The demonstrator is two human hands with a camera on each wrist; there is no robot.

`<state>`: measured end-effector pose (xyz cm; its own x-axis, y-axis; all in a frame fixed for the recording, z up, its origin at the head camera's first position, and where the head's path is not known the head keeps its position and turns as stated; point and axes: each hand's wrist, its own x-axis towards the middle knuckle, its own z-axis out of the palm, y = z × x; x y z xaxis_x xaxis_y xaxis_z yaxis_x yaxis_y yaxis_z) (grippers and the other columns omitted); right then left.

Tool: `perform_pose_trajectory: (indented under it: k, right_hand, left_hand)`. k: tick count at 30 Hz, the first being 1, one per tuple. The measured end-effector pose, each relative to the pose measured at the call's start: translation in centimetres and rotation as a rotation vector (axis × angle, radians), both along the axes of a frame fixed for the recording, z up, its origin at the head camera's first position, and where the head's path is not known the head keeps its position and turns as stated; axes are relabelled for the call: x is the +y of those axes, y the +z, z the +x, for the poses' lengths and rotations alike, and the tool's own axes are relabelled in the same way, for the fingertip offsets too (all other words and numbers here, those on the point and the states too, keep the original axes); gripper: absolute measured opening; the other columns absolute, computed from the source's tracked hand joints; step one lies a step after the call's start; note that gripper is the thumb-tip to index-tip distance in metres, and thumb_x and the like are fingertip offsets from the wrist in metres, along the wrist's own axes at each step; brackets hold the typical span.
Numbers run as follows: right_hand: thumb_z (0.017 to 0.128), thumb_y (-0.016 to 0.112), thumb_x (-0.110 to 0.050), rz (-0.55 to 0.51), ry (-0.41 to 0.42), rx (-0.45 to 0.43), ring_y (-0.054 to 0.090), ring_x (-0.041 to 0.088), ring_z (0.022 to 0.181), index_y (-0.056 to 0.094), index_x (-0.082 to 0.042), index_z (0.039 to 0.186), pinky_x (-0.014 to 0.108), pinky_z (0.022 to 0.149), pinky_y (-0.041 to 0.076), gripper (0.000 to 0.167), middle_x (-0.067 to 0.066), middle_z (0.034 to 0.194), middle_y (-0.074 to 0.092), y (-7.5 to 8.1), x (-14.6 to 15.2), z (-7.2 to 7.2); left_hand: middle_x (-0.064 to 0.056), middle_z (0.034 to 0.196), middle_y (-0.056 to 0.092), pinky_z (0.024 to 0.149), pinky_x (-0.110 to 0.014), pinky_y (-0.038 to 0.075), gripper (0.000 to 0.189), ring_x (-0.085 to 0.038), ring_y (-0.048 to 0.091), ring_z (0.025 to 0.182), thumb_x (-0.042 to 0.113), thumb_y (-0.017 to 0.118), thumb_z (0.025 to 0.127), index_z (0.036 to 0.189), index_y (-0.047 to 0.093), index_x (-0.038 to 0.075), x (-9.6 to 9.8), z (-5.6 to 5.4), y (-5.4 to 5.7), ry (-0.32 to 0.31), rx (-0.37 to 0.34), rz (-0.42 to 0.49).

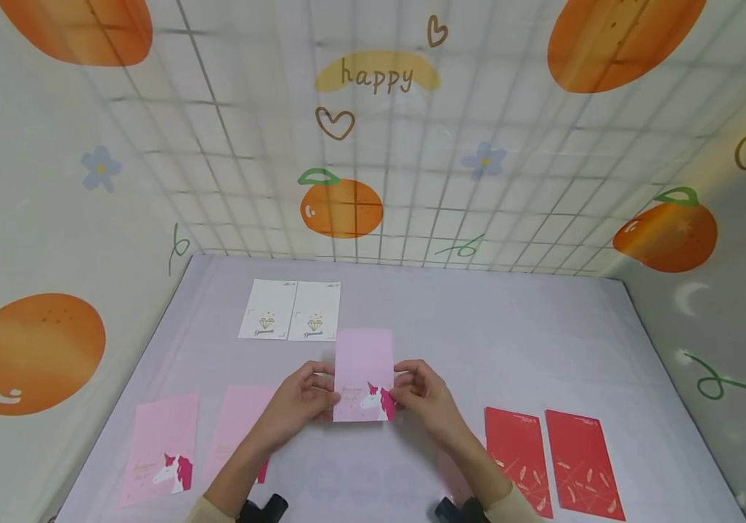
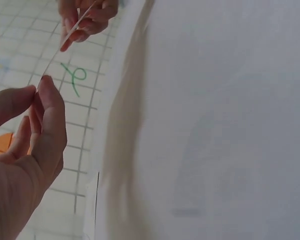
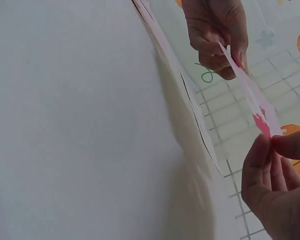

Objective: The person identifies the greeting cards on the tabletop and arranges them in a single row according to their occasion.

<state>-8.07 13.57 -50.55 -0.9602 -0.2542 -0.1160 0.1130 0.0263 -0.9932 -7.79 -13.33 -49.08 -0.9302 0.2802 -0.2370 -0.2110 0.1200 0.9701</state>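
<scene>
Pink card with a unicorn print (image 1: 363, 374): held off the worktop (image 1: 464, 327), mid-scene, between both hands. Left hand (image 1: 303, 396) pinches one long side, thumb against fingertips; right hand (image 1: 428, 399) does likewise opposite. Grip on both sides: grasping card, low on the edges, upper part unsupported.

Main risk, as I judge it: bending. Thin stock, seen nearly edge-on in the wrist views; hands pressing inward would bow it, a hard squeeze could crease it. Pulling apart unevenly, or one pinch slipping, would swing it about the other hand or drop it.

Just beyond: two white cards side by side, left one (image 1: 267, 310), right one (image 1: 314, 312). Card's upper corner overlaps the nearer white corner in the head view; it appears raised, but lowering it right here might catch or nudge that one.

Further left, two more pink cards: outer one (image 1: 150, 436) in plain sight, inner one (image 1: 235, 421) partly behind the left forearm. A dropping forearm or sleeve could drag the inner one askew.

Right: two red cards, inner (image 1: 513, 450) partly covered by the right forearm, outer (image 1: 585, 465) clear of it. Same brushing hazard for the inner.
</scene>
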Motion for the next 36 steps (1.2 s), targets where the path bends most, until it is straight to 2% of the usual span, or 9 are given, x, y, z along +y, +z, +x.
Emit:
perform_pose_trajectory:
  k: [5, 11, 16, 21, 27, 31, 36]
  right_hand:
    - [0.094, 0.067, -0.003, -0.004, -0.015, 0.012, 0.066, 0.030, 0.083, 0.056, -0.005, 0.127, 0.037, 0.077, 0.059, 0.034, 0.018, 0.102, 0.061, 0.4, 0.0, -1.5]
    - [0.095, 0.066, -0.004, 0.035, -0.035, 0.035, 0.066, 0.029, 0.085, 0.057, -0.005, 0.128, 0.036, 0.077, 0.059, 0.033, 0.018, 0.102, 0.060, 1.3, -0.2, -4.0]
    - [0.094, 0.065, 0.002, 0.032, -0.058, 0.043, 0.065, 0.029, 0.084, 0.056, 0.000, 0.128, 0.037, 0.076, 0.059, 0.035, 0.022, 0.101, 0.060, 1.6, -0.5, -6.6]
    - [0.095, 0.062, 0.004, 0.082, -0.063, 0.017, 0.064, 0.038, 0.088, 0.053, 0.005, 0.131, 0.045, 0.081, 0.058, 0.038, 0.029, 0.105, 0.058, 1.2, -1.0, -9.1]
    - [0.094, 0.067, -0.002, 0.134, -0.119, -0.005, 0.065, 0.029, 0.083, 0.058, -0.003, 0.126, 0.038, 0.077, 0.059, 0.033, 0.018, 0.099, 0.062, 0.0, -1.4, -11.4]
    - [0.094, 0.068, -0.005, 0.188, -0.141, -0.023, 0.065, 0.027, 0.083, 0.060, -0.006, 0.124, 0.034, 0.076, 0.059, 0.031, 0.015, 0.099, 0.063, -0.6, -1.8, -12.7]
    - [0.095, 0.067, -0.008, 0.249, -0.149, -0.026, 0.065, 0.025, 0.083, 0.060, -0.006, 0.123, 0.031, 0.075, 0.058, 0.030, 0.012, 0.099, 0.064, -1.2, -2.1, -13.8]
  left_hand:
    - [-0.013, 0.103, 0.065, 0.074, -0.038, 0.059, 0.043, -0.026, 0.069, 0.086, 0.013, 0.075, 0.090, 0.128, 0.055, 0.009, 0.3, -1.4, 0.7, 0.038, 0.017, -0.053]
    - [-0.014, 0.105, 0.063, 0.073, -0.038, 0.060, 0.043, -0.026, 0.069, 0.087, 0.009, 0.075, 0.089, 0.128, 0.056, 0.007, 0.6, -4.0, 1.1, 0.054, 0.049, -0.054]
    - [-0.014, 0.105, 0.064, 0.071, -0.037, 0.060, 0.042, -0.025, 0.069, 0.084, 0.007, 0.075, 0.088, 0.126, 0.058, 0.007, 0.9, -6.6, 0.5, 0.085, 0.074, -0.082]
    - [-0.013, 0.104, 0.066, 0.070, -0.036, 0.060, 0.041, -0.024, 0.069, 0.083, 0.007, 0.076, 0.088, 0.126, 0.059, 0.008, 1.0, -9.0, -0.2, 0.121, 0.083, -0.147]
    - [-0.011, 0.103, 0.068, 0.068, -0.034, 0.060, 0.040, -0.023, 0.070, 0.081, 0.010, 0.076, 0.088, 0.125, 0.060, 0.009, 1.2, -11.7, -1.3, 0.136, 0.115, -0.233]
    - [-0.010, 0.102, 0.069, 0.068, -0.032, 0.059, 0.040, -0.020, 0.071, 0.080, 0.012, 0.077, 0.088, 0.125, 0.061, 0.008, 1.2, -13.1, -1.9, 0.128, 0.125, -0.309]
    - [-0.010, 0.103, 0.070, 0.069, -0.030, 0.058, 0.040, -0.018, 0.071, 0.081, 0.012, 0.076, 0.088, 0.126, 0.062, 0.005, 1.3, -14.1, -2.0, 0.101, 0.135, -0.376]
